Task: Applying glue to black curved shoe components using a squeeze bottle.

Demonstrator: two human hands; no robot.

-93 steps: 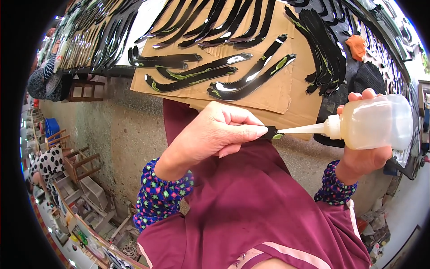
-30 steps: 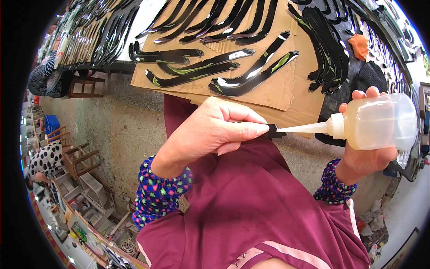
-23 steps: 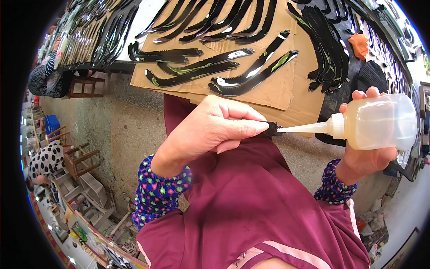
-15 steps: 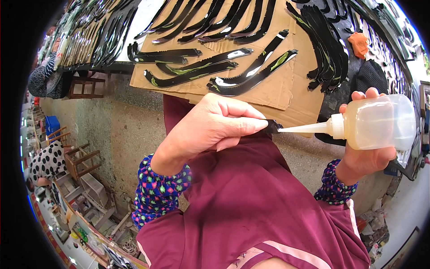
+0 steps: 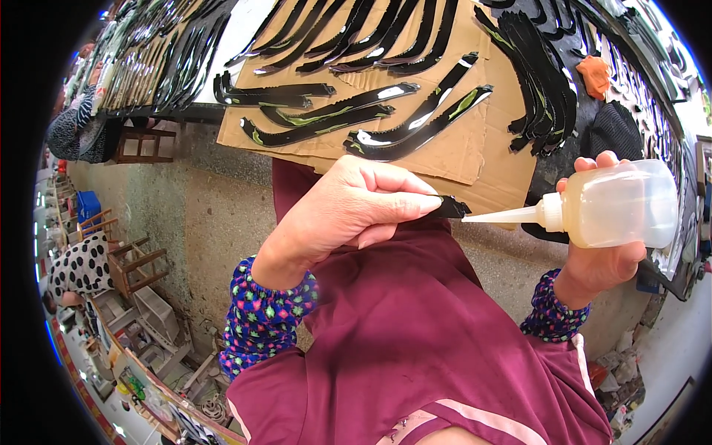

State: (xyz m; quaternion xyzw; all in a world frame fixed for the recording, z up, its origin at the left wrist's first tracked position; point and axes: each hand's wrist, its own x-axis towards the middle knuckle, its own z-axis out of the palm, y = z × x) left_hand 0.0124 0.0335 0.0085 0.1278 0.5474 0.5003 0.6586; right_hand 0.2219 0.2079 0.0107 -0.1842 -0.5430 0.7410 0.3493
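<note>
My left hand [image 5: 348,211] pinches a thin black curved strip [image 5: 451,208] between thumb and fingers; only its short end shows past my fingertips. My right hand [image 5: 604,256] grips a clear squeeze bottle [image 5: 619,204] of pale yellowish liquid, held sideways. Its white nozzle tip [image 5: 475,217] points left and sits right at the strip's end. Both hands hover over my maroon-clothed lap [image 5: 415,326].
A cardboard sheet [image 5: 463,148] ahead carries several black curved strips, some with greenish streaks. More black strips are stacked at the right [image 5: 549,81] and on boards at the far left [image 5: 159,63]. Wooden stools [image 5: 137,263] stand on the concrete floor; a person in dotted clothing [image 5: 81,267] sits at the left.
The black strip has slid further into my left hand, leaving less of it showing. The bottle's nozzle stays at its end, and the bottle has barely shifted.
</note>
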